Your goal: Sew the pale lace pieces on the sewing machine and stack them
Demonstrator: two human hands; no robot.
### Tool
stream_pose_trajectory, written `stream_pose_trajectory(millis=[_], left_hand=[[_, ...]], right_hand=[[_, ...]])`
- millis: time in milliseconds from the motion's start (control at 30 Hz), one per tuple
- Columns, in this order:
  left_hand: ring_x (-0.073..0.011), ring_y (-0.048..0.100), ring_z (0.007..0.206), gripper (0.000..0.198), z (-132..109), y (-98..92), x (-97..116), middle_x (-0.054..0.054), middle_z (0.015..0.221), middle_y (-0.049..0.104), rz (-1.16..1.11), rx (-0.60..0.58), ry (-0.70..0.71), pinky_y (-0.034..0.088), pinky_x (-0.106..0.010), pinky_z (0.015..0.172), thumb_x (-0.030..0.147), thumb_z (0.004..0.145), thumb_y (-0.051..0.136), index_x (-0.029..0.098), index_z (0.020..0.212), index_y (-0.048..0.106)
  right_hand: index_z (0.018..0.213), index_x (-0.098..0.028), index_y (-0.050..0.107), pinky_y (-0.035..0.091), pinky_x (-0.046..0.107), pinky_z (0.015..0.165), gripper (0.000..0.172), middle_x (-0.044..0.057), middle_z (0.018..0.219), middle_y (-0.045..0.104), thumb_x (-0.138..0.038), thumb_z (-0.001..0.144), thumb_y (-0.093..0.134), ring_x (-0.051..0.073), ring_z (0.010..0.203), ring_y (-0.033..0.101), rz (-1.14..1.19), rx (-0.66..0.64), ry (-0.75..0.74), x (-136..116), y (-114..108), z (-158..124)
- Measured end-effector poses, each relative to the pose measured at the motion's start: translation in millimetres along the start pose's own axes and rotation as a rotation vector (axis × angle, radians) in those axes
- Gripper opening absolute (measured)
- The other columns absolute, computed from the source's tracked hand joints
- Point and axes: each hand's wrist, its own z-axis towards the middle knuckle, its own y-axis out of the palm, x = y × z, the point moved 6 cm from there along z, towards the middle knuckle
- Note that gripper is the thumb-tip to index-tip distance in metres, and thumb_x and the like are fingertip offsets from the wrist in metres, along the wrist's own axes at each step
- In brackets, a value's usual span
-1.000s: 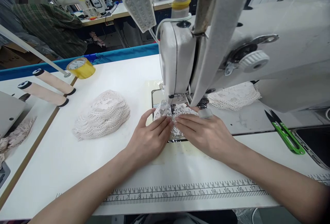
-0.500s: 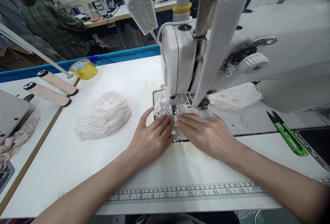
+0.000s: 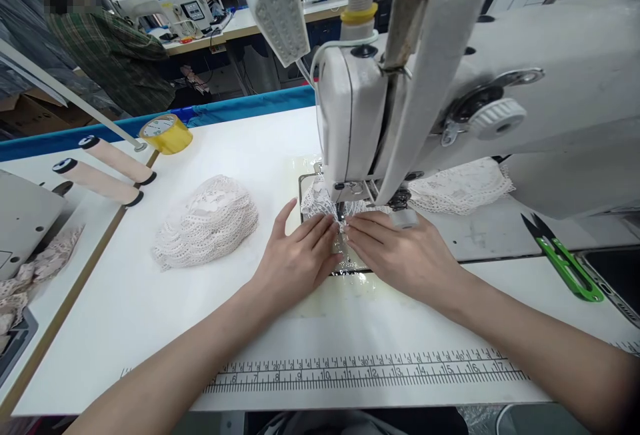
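White lace fabric point(image 3: 317, 200) lies under the presser foot point(image 3: 341, 211) of the white sewing machine point(image 3: 350, 121). My left hand point(image 3: 295, 255) rests palm down at the lace's near edge, left of the foot. Its fingers are stretched forward, with the outermost spread to the side. From the right, my right hand point(image 3: 407, 255) lies flat with fingers extended toward the foot, their tips touching the lace. A narrow gap separates the two hands just before the needle area. The fingers and machine head hide part of the lace.
Left are a lace pile point(image 3: 207, 221), thread cones point(image 3: 117, 160) and yellow tape point(image 3: 167, 134). More lace point(image 3: 463, 185) lies behind the machine head. Green-handled thread snips point(image 3: 565, 261) sit right. A printed ruler point(image 3: 350, 373) runs along the front edge. A person point(image 3: 110, 55) is beyond.
The lace before the foot has moved slightly away from me, and less shows between my hands. Both hands stay beside the foot. The whole view has shifted a little.
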Motion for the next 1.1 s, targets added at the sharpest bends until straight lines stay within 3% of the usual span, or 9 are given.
stream_pose_trajectory(millis=[267, 567, 767, 933, 1000, 1100], left_hand=[[-0.026, 0.058, 0.123, 0.041, 1, 6.8, -7, -0.013, 0.127, 0.064, -0.024, -0.072, -0.059, 0.019, -0.058, 0.118, 0.036, 0.099, 0.044, 0.01, 0.128, 0.057], [-0.0251, 0.053, 0.129, 0.044, 2, 9.6, -14, -0.011, 0.134, 0.059, -0.04, -0.113, -0.1, 0.016, -0.056, 0.119, 0.039, 0.1, 0.041, 0.012, 0.133, 0.054], [-0.0265, 0.052, 0.128, 0.044, 4, 10.2, -19, -0.008, 0.134, 0.06, -0.025, -0.144, -0.14, 0.017, -0.057, 0.118, 0.041, 0.099, 0.041, 0.017, 0.133, 0.054], [-0.0265, 0.048, 0.132, 0.042, 5, 10.8, -29, -0.009, 0.137, 0.057, 0.024, -0.17, -0.188, 0.02, -0.053, 0.117, 0.038, 0.099, 0.042, 0.017, 0.134, 0.053], [-0.0262, 0.052, 0.127, 0.04, 5, 9.7, -32, -0.01, 0.133, 0.06, 0.056, -0.165, -0.197, 0.021, -0.052, 0.117, 0.037, 0.099, 0.043, 0.016, 0.131, 0.054], [-0.0243, 0.065, 0.1, 0.033, 4, 3.0, -25, -0.011, 0.109, 0.069, 0.154, -0.132, -0.185, 0.03, -0.052, 0.11, 0.033, 0.098, 0.046, 0.013, 0.121, 0.061]], right_hand=[[0.102, -0.014, 0.071, 0.036, 0.043, 0.106, 0.024, 0.006, 0.097, 0.075, -0.021, 0.095, 0.05, 0.022, 0.093, 0.068, -0.059, -0.035, 0.027, 4, 4, 2], [0.101, -0.016, 0.072, 0.03, 0.044, 0.109, 0.027, 0.005, 0.092, 0.076, -0.021, 0.097, 0.045, 0.021, 0.087, 0.068, -0.06, -0.03, 0.027, 3, 2, 3], [0.101, -0.013, 0.072, 0.033, 0.042, 0.103, 0.026, 0.006, 0.081, 0.075, -0.02, 0.096, 0.047, 0.019, 0.074, 0.065, -0.124, 0.019, 0.006, 8, -4, 2], [0.088, -0.018, 0.073, 0.036, 0.041, 0.098, 0.021, 0.003, 0.074, 0.074, -0.016, 0.092, 0.053, 0.018, 0.068, 0.062, -0.164, 0.026, -0.015, 10, -11, 4], [0.085, -0.018, 0.073, 0.037, 0.039, 0.096, 0.021, 0.002, 0.07, 0.073, -0.017, 0.092, 0.053, 0.018, 0.068, 0.062, -0.17, 0.03, -0.011, 9, -13, 5], [0.088, -0.016, 0.072, 0.04, 0.037, 0.091, 0.019, 0.001, 0.065, 0.071, -0.02, 0.093, 0.054, 0.019, 0.069, 0.063, -0.168, 0.055, -0.009, 9, -15, 5]])
